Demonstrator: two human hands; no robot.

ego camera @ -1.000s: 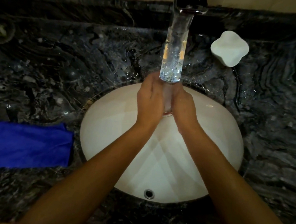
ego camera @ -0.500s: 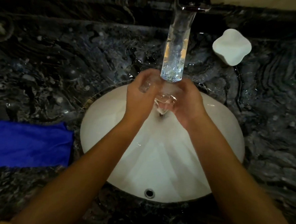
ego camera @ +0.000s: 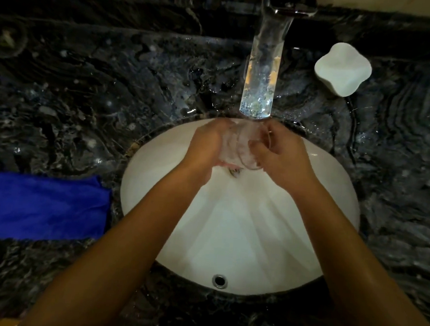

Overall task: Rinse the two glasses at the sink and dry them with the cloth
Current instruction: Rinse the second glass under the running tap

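Rinse step in hand. Clear drinking glass [ego camera: 240, 149] held over the white oval sink basin [ego camera: 320, 199], right under the stream of running water [ego camera: 261, 75] from the chrome faucet [ego camera: 289, 3]. Left hand [ego camera: 207, 147] wrapped round the glass's left side, right hand [ego camera: 282, 154] curled on the rim side; hands close together, both gripping the one glass. Glass looks tilted, mouth toward the right, but blurred by water, so exact angle not certain. Second glass not in view; cannot say where.

Blue folded microfibre cloth [ego camera: 40, 205] lying on the dark veined marble counter [ego camera: 87, 92], left of the basin, well apart from the hands. White lobed soap dish [ego camera: 343, 68] on the counter at the back right, just beside the faucet stream, clear of the work.

Doing it well, by judgement:
- Keep the mouth angled into the stream so water floods the inside, then turn the glass to sweep the whole wall and rim.
- One hand to anchor the base, the other to rotate; wet glass is slippery, so firm wrap, no fingertip pinch.
- Stay low over the basin and clear of the faucet tip; knock on metal or stone counter edge is the main chip risk.
- Tip out fully and shake off over the drain before going for the cloth, else counter gets wetter; splashes already on the stone.
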